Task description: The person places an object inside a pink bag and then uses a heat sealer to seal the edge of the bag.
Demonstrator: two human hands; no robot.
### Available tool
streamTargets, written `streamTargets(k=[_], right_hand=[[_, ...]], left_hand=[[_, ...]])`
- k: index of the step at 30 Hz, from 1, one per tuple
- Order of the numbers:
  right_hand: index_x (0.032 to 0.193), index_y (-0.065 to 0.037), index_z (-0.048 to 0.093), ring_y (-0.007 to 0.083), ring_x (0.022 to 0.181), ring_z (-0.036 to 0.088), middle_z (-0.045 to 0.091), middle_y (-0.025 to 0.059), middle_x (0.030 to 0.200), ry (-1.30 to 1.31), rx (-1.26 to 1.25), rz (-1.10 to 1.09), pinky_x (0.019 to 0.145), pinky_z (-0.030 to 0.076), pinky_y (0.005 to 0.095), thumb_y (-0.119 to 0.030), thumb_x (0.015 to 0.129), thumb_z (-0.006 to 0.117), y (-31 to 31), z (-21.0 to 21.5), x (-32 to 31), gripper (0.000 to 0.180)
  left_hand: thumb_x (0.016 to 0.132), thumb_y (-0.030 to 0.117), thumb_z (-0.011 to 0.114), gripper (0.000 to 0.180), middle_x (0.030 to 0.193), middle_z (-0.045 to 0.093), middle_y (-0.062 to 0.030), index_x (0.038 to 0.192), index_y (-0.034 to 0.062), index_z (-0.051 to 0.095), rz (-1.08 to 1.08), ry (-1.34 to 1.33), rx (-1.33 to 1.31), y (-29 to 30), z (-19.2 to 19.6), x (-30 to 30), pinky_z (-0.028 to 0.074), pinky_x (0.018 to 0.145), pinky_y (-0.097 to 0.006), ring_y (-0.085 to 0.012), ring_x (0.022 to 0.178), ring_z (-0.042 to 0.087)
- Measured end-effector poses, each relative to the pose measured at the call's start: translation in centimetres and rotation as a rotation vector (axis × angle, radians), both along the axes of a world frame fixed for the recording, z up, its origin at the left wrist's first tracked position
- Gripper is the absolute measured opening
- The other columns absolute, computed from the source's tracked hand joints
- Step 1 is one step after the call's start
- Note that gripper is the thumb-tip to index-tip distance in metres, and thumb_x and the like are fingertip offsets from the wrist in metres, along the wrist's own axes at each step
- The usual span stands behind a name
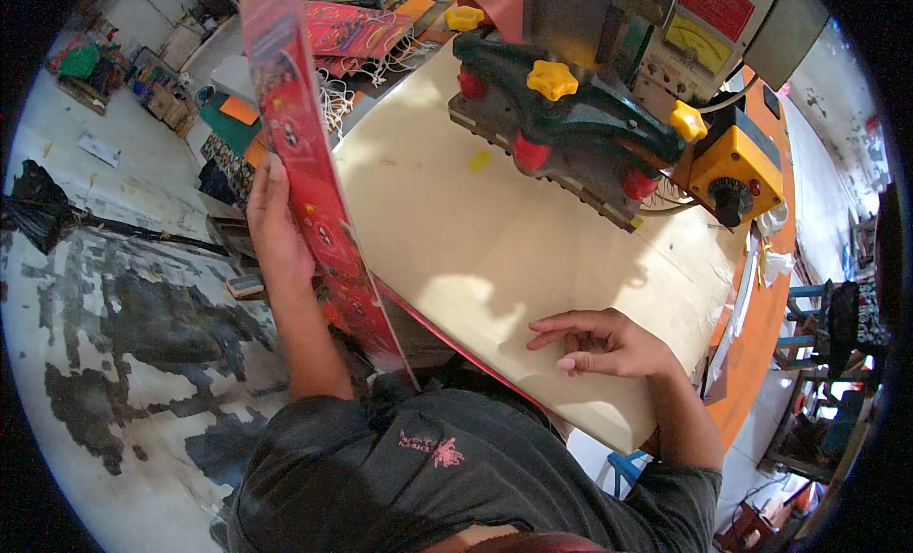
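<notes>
On the left, a tall, flat red printed sheet stands upright, seen nearly edge-on, with its lower end close to my body. My left hand grips its outer side, the fingertips lying along the red face; part of the grip is hidden. Over the near right part of the cream-coloured work surface is my right hand, holding nothing. Its fingers are loosely bent and apart; I cannot tell whether they touch the surface. A dark green press head with yellow star knobs and red collars stands beyond both hands.
A yellow control box with a black dial sits right of the press, below a metered cabinet. More red printed pieces with white cords lie at the back left. An orange table edge runs along the right.
</notes>
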State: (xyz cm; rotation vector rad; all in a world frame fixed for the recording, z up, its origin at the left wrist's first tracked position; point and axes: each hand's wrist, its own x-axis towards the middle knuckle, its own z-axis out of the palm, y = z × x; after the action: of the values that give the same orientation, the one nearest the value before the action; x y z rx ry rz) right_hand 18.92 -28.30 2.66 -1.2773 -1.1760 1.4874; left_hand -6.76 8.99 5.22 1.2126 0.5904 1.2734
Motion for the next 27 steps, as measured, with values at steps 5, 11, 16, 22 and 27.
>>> streamTargets(k=[5,11,16,22,27], right_hand=[[0.156,-0.007,0.059,0.0134,0.090,0.072,0.077,0.0085,0.135,0.017,-0.001,-0.017,0.084,0.060,0.0305,-0.018,0.106,0.075,0.1,-0.3,-0.1,0.054],[0.154,-0.006,0.061,0.0132,0.092,0.071,0.077,0.0086,0.133,0.032,-0.017,-0.029,0.084,0.060,0.0308,-0.017,0.106,0.073,0.0,-0.3,-0.1,0.051],[0.153,-0.004,0.060,0.0142,0.095,0.071,0.077,0.0095,0.130,0.024,-0.033,-0.036,0.086,0.059,0.0308,-0.017,0.106,0.074,0.0,-0.1,0.0,0.051],[0.170,-0.009,0.033,0.0146,0.095,0.068,0.074,0.0160,0.128,0.189,0.120,-0.257,0.085,0.056,0.0293,-0.016,0.103,0.078,-0.1,-1.2,-0.3,0.081],[0.176,-0.012,0.015,0.0156,0.102,0.062,0.068,0.0176,0.136,0.135,0.256,-0.462,0.091,0.050,0.0315,-0.015,0.099,0.083,0.3,-0.8,-0.5,0.103]], left_hand=[[0.112,0.029,0.067,0.038,0.128,0.071,-0.0019,0.137,-0.0001,0.068,0.014,0.220,0.219,-0.1,-1.9,-0.9,0.050,0.106,-0.034,-0.0136,0.117,0.065],[0.110,0.035,0.070,0.041,0.111,0.071,0.0008,0.123,-0.0031,0.071,-0.091,0.376,0.359,-0.2,-4.0,-1.8,0.049,0.094,-0.028,-0.0084,0.103,0.061],[0.108,0.037,0.073,0.042,0.105,0.072,0.0012,0.119,-0.0034,0.073,-0.151,0.469,0.397,-1.2,-4.3,-2.5,0.050,0.088,-0.027,-0.0083,0.097,0.061],[0.105,0.029,0.076,0.035,0.102,0.072,0.0004,0.116,-0.0051,0.074,-0.352,0.482,0.285,-2.8,-5.1,-2.5,0.050,0.086,-0.026,-0.0083,0.094,0.062],[0.100,0.018,0.078,0.029,0.092,0.071,-0.0007,0.115,-0.0068,0.074,-0.593,0.582,0.338,-4.7,-6.7,-1.7,0.051,0.081,-0.028,-0.0088,0.087,0.062]])
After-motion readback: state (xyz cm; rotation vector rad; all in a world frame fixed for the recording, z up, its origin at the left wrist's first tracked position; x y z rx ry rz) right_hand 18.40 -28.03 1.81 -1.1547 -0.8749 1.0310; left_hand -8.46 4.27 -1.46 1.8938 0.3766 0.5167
